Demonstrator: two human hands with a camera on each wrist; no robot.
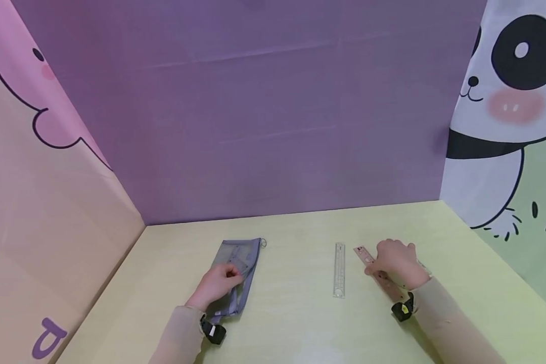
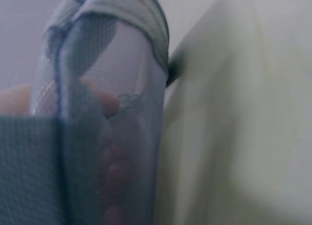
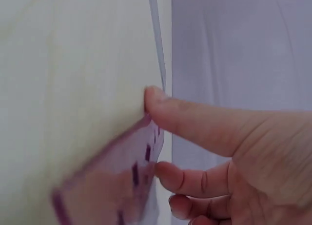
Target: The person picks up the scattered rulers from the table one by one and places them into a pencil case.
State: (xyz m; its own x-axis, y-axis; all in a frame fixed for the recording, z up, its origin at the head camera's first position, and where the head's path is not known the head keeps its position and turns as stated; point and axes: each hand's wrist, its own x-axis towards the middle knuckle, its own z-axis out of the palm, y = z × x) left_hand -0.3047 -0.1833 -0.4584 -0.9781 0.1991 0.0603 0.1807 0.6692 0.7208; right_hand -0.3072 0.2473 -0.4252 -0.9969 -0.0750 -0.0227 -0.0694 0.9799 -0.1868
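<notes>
On the left of the table lies a blue-grey zip pouch with see-through mesh and a small ring at its top corner. My left hand pinches the pouch between thumb and fingers; some fingers show through the mesh in the left wrist view. Faint flat shapes show in the pouch, too unclear to name. My right hand grips a pink translucent ruler by its long edges, thumb on the near side. In the right wrist view the pink ruler is tilted up from the table. Between the hands lies a clear ruler.
The pale yellow table reaches back to a purple cloth wall. A side panel with a pink cartoon stands on the left. On the right is a panda-printed panel.
</notes>
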